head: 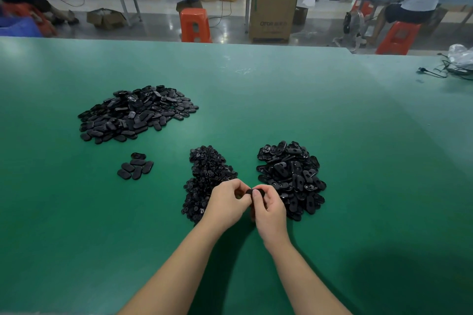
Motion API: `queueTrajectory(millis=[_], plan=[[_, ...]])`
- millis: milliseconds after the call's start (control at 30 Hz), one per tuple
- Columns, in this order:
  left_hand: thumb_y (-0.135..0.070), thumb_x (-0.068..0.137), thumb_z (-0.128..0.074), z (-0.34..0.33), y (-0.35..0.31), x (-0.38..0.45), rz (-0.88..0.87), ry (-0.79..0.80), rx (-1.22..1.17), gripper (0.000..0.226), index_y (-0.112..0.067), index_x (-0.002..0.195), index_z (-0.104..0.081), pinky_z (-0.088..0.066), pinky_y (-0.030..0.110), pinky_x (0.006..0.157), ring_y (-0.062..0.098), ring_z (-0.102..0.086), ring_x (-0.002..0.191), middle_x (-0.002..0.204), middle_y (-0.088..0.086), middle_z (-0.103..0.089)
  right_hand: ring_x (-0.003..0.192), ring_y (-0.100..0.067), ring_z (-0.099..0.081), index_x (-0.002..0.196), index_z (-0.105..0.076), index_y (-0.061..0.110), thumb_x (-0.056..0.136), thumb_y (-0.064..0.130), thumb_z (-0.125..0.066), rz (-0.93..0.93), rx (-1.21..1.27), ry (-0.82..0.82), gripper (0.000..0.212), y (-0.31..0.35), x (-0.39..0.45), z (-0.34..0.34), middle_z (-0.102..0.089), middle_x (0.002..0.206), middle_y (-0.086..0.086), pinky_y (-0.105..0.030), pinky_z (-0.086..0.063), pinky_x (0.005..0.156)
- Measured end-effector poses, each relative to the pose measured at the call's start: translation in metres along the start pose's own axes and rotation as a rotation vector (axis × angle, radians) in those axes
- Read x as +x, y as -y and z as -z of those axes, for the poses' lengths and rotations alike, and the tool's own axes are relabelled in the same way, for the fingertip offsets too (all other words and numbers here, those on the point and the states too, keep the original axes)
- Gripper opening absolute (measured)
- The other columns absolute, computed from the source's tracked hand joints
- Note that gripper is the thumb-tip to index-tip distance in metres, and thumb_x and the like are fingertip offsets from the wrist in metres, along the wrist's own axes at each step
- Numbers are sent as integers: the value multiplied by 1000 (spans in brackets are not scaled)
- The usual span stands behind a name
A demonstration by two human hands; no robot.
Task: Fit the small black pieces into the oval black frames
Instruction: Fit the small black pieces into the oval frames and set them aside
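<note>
— Both bare forearms come up from six o'clock; the left hand and right hand meet and together pinch one oval black plastic frame above the green felt-covered table.

— How will it handle?

— Light, stiff, probably a bit slick, I'd judge. Hold it by the rim so the opening stays free.

— And the counts?

— One big heap of dark oval parts at ten o'clock; six finished-looking ovals below it; one pile of small black pieces just left of the hands; one pile of open oval frames at one o'clock. Pile contents are too many to count.
</note>
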State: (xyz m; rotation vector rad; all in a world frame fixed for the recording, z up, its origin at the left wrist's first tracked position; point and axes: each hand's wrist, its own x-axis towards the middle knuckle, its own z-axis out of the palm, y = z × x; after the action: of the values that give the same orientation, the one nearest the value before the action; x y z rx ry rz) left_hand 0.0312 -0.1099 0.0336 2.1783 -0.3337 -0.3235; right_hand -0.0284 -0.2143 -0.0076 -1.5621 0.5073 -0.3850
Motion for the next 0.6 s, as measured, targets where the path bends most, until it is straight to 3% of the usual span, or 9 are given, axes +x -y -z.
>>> queueTrajectory(millis=[133,233,333,400,500,600], plan=[[-18,89,-67,0,2,-3,-114,-11,90,14,-25,101,-67,-45,11,62,2,-55,67,81,-14,-63,67,-6,-58,95,-63,17,103,13,-56,12,-21,4,11,0,1,-1,-68,77,2,-26,-47,65],[-22,93,-63,2,4,-3,-281,-44,283,21,-26,113,-66,-51,25,79,5,-58,82,93,-12,-63,59,-12,-52,99,-64,20,105,15,-51,-8,14,15,15,1,0,0,-62,70,4,-26,-43,54],[-30,93,-63,13,10,-1,-345,-152,422,20,-30,113,-67,-50,30,72,11,-62,85,98,-12,-64,54,-14,-48,112,-62,24,108,17,-46,-29,65,36,18,4,-2,0,-61,66,2,-27,-42,48],[-31,91,-67,28,20,2,-285,-276,421,19,-31,109,-68,-45,28,63,13,-61,79,92,-13,-61,54,-14,-48,115,-60,24,108,17,-46,-22,67,45,18,7,-4,-1,-63,69,1,-29,-42,49],[-29,92,-68,61,49,9,-51,-447,385,18,-27,109,-70,-34,22,51,5,-53,62,81,-16,-54,55,-12,-49,110,-62,26,107,18,-47,-1,-9,70,17,8,-6,0,-63,70,3,-33,-44,54],[-29,94,-64,93,89,12,189,-540,390,20,-20,111,-70,-35,26,50,13,-54,59,81,-8,-57,56,-10,-49,107,-62,26,106,19,-49,-2,-45,81,15,8,-6,-1,-62,69,4,-34,-44,55]])
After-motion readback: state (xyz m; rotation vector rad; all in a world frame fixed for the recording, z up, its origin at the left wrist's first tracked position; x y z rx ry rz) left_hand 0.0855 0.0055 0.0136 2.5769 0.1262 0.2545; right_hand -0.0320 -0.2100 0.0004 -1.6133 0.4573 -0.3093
